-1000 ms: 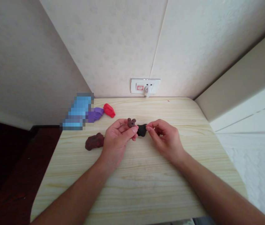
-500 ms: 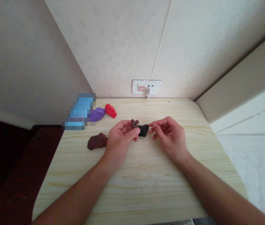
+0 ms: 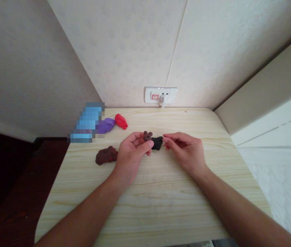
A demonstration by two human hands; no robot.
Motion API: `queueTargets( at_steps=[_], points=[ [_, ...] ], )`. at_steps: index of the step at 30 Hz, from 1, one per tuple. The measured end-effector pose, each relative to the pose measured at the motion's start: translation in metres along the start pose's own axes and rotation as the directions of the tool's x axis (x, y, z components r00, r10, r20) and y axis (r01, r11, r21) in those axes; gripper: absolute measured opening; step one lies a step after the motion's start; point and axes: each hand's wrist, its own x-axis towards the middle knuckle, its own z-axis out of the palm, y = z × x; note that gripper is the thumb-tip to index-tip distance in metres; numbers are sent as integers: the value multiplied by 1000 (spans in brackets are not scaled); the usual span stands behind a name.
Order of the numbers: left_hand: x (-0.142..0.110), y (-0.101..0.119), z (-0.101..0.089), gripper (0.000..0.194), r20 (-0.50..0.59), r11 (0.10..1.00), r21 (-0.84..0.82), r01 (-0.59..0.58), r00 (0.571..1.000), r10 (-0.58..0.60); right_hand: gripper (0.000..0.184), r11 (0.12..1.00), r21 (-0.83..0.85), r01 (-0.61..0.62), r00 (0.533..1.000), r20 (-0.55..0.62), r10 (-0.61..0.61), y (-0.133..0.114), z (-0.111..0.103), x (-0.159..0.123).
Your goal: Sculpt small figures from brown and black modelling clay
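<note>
Head view, from the left: a dark reddish-brown floor [image 3: 19, 199] lies beside a pale wood-grain table [image 3: 145, 209], and at the table's far left corner is a blue thing [image 3: 87, 120], pixelated so that its details cannot be told. A knobbly dark brown lump [image 3: 106, 155] rests on the table, its right end partly behind the left hand [image 3: 128, 151]. Farther back, a purple lump [image 3: 105, 126] lies against the blurred patch, with a crumpled red lump [image 3: 121, 121] just beside its right end. The left hand grips a small figure between thumb and fingers, above the middle of the table: a brown head [image 3: 147, 137] with two round ears and a dark spot on its front, and right of it a black piece [image 3: 157, 143] that widens towards the right. The thumb hides where the two meet. On the wall behind is a white socket plate [image 3: 148, 95] with a pale plug [image 3: 162, 100] in it. The right hand [image 3: 186, 151] has thumb and forefinger brought together at the black piece's right corner; whether they pinch it or only touch it, I cannot tell. At far right lies white quilted cloth [image 3: 284, 195].
</note>
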Motion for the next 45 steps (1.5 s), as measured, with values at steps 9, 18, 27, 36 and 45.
queueTargets(
  at_steps=[9,18,27,36,45],
  points=[
    [1,1,0,29,-12,1000,-6,10,1000,-10,18,1000,0,-2,1000,-16,2,-1,0,2],
    [0,1,0,28,0,1000,3,10,1000,-10,24,1000,13,-22,1000,-20,22,-2,1,2],
    [0,2,0,28,-5,1000,10,21,1000,-21,21,1000,9,-26,1000,-17,26,-1,0,2],
    [0,2,1,28,7,1000,9,14,1000,-14,23,999,2,-42,999,-24,42,-1,0,3],
    [0,2,1,26,7,1000,9,19,1000,-19,17,992,-113,49,999,-16,-51,-1,-2,3]
  ],
)
